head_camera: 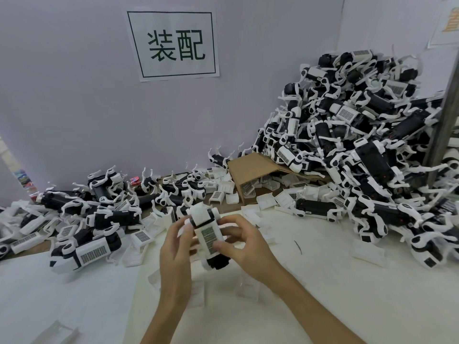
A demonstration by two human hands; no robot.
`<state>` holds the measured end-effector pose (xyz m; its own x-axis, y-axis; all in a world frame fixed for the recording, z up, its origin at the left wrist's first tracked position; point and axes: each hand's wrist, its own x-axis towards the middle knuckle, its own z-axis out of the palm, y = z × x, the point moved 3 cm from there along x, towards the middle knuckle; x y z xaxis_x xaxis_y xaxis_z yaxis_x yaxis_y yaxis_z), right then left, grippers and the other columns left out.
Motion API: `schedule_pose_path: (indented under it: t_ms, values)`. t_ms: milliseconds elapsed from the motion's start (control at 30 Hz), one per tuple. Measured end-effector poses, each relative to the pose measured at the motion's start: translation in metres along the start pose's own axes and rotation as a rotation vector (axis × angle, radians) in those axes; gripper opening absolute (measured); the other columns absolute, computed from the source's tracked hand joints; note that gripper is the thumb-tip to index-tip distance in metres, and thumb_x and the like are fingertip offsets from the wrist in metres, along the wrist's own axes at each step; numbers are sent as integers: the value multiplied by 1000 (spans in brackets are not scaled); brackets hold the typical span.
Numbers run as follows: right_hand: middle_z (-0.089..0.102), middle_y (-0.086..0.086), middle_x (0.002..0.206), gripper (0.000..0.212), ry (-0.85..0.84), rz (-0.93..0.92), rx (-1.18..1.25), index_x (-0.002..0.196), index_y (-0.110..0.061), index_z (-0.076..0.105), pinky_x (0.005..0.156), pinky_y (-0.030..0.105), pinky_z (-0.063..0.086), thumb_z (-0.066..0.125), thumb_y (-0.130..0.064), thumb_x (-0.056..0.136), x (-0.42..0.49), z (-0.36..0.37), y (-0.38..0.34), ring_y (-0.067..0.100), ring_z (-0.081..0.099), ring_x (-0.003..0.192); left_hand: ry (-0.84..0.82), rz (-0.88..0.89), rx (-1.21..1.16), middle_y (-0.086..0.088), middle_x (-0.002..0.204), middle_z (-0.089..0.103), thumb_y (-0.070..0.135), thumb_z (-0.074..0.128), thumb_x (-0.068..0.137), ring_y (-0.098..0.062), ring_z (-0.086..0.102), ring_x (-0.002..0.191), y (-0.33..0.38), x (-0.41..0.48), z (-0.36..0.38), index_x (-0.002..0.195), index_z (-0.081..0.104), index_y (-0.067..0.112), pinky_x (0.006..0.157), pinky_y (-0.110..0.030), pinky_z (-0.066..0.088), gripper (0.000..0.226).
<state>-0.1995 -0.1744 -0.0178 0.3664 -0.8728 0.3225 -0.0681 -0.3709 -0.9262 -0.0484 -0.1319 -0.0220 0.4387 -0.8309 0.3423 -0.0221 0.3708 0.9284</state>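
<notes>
Low in the middle of the frame, two bare hands hold one toy robot-dog body (207,235). It is a smooth, boxy shell of white plastic with a black core and a fine grey grille panel on its upper face. The left hand (176,247) curls its fingers round the shell's left side. The right hand (244,249) pinches it from the right, thumb laid on the grille and fingers curled behind. Beneath them spreads the matte white table sheet (323,294). At the lower left edge lies one clear plastic tray (56,332).

Beyond the hands, many small white rectangular covers (265,201) lie scattered around one bent brown cardboard flap (250,170). A low pile (99,212) of black-and-white dogs with thin curved legs fills the middle left. A far taller heap (360,135), too many to count, climbs the right side. At upper centre hangs one paper sign (173,43) bearing two dark characters.
</notes>
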Motion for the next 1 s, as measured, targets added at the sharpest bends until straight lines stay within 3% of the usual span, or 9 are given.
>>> schedule_pose_path:
  t_ms: [167, 300, 367, 467, 567, 667, 767, 900, 1000]
  values:
    - [74, 9, 98, 26, 17, 235, 423, 119, -13, 61, 68, 22, 52, 64, -18, 94, 7, -9, -7, 14, 68, 80, 289, 48, -6, -7, 91, 72, 36, 38, 104, -22, 66, 78, 7, 8, -24, 95, 65, 24, 67, -36, 48, 31]
    - [64, 14, 104, 35, -82, 417, 571, 121, -1, 62, 81, 32, 47, 62, -23, 93, 33, -18, -34, 23, 60, 91, 458, -81, -97, -6, 86, 65, 28, 40, 103, -21, 57, 69, 2, 19, -48, 91, 62, 21, 61, -32, 43, 27]
    - [65, 15, 106, 37, 22, 360, 715, 123, -5, 61, 86, 34, 48, 64, -21, 90, 73, -59, -77, 24, 60, 91, 477, -156, -149, -5, 85, 64, 30, 42, 100, -20, 56, 66, -5, 22, -51, 89, 62, 21, 59, -31, 42, 24]
    - [63, 19, 123, 43, 365, 62, 881, 135, -6, 51, 99, 44, 46, 51, -33, 102, 154, -160, -176, 29, 65, 102, 448, -249, -211, -4, 83, 63, 31, 45, 100, -21, 55, 63, -12, 23, -44, 86, 61, 21, 52, -26, 43, 24]
    - [62, 10, 127, 42, 764, 90, 227, 136, -8, 52, 96, 37, 44, 40, -34, 104, 188, -233, -235, 27, 62, 110, 416, -297, -217, -4, 83, 63, 31, 44, 102, -22, 55, 62, -12, 22, -37, 85, 60, 21, 48, -23, 44, 26]
    - [66, 7, 117, 33, 913, 67, -540, 124, -9, 61, 76, 27, 41, 46, -20, 96, 196, -242, -228, 26, 63, 107, 379, -349, -243, -3, 83, 63, 30, 44, 101, -17, 58, 54, -11, 22, -32, 85, 60, 20, 49, -25, 45, 25]
    - [69, 4, 103, 23, 670, -111, -750, 109, -10, 68, 76, 28, 42, 49, -18, 97, 192, -204, -182, 24, 65, 100, 353, -362, -242, -4, 83, 63, 27, 44, 101, -22, 55, 61, -12, 19, -29, 87, 61, 18, 56, -31, 40, 24]
    - [64, 10, 123, 25, 175, 11, -947, 120, -11, 63, 84, 31, 44, 54, -16, 96, 180, -152, -95, 21, 59, 103, 348, -383, -219, -9, 83, 63, 21, 46, 99, -26, 52, 61, -12, 22, -30, 86, 61, 12, 56, -33, 38, 22]
    - [60, 12, 133, 35, -43, 96, -1017, 130, -9, 59, 91, 30, 44, 49, -16, 97, 175, -114, -61, 27, 57, 118, 342, -410, -211, -8, 81, 65, 20, 46, 98, -24, 52, 60, -15, 23, -28, 85, 62, 11, 55, -32, 39, 23]
